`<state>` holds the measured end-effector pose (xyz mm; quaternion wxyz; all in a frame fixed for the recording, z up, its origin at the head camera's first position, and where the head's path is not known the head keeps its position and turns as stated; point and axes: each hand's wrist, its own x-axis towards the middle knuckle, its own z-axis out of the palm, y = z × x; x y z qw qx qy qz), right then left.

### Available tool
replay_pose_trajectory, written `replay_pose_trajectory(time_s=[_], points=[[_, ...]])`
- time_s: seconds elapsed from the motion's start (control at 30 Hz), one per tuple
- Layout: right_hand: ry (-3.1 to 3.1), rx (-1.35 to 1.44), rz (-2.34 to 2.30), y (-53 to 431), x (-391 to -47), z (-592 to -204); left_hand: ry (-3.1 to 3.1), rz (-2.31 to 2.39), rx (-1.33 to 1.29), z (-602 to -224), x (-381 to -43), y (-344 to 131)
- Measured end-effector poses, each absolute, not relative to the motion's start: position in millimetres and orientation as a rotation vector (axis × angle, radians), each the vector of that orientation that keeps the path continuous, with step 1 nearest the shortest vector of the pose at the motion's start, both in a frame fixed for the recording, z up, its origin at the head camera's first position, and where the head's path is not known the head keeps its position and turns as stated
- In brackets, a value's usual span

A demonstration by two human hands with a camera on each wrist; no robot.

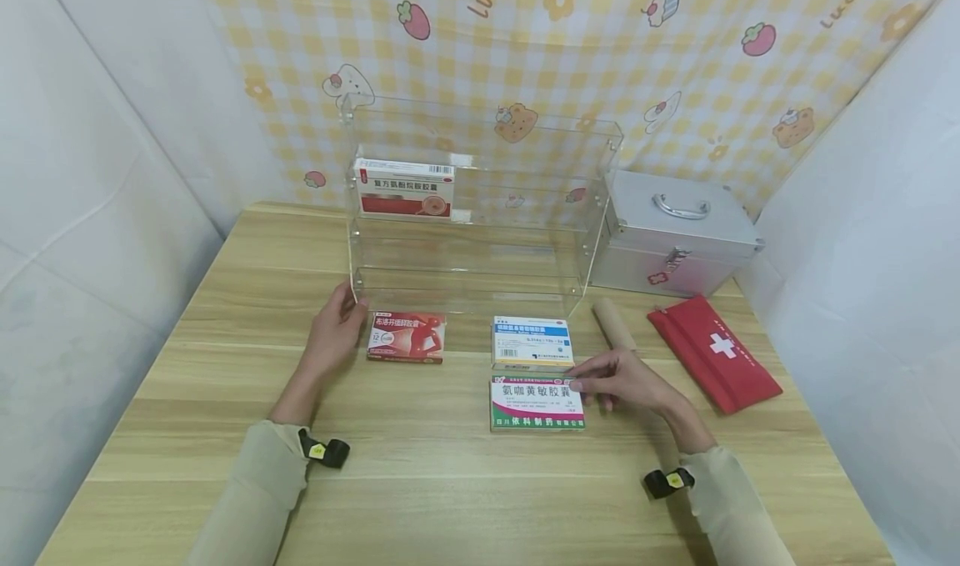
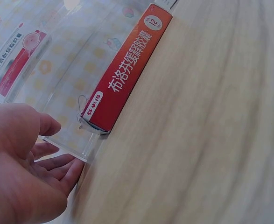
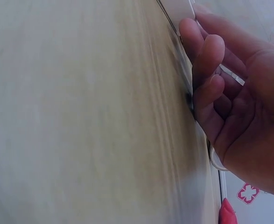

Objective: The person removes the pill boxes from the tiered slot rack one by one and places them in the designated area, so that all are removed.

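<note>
My right hand (image 1: 626, 383) pinches the right edge of a green, white and pink capsule box (image 1: 537, 403) lying on the table. In the right wrist view, fingers (image 3: 209, 51) curl by a pale box corner (image 3: 179, 11). My left hand (image 1: 333, 333) touches the lower left corner of a clear acrylic shelf (image 1: 465, 301), its fingers (image 2: 62, 170) loosely bent at that corner. Beside it lies a red ibuprofen capsule box (image 1: 407, 338). A blue-and-white capsule box (image 1: 532, 343) lies just beyond the green one. On an upper shelf tier, a red-and-white capsule box (image 1: 406, 191) leans upright at the left.
Right of the shelf stands a silver metal case (image 1: 675, 237) with a handle. A red zip pouch (image 1: 716, 353) with a white cross lies before it. A tan cylinder (image 1: 613, 324) lies behind my right hand. A checkered curtain (image 1: 480, 57) hangs behind the wooden table (image 1: 420, 483).
</note>
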<state>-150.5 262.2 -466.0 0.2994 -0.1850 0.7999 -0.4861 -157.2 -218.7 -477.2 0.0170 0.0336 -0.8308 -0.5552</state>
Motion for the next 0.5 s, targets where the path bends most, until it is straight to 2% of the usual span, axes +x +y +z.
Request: replay_pose_trajectory(time_s=[0.5], points=[[2.147,-0.521,-1.288,264.0,-149.4,-468.2,-2.584,-1.75,0.096,-474.4,-155.2,-217.7]])
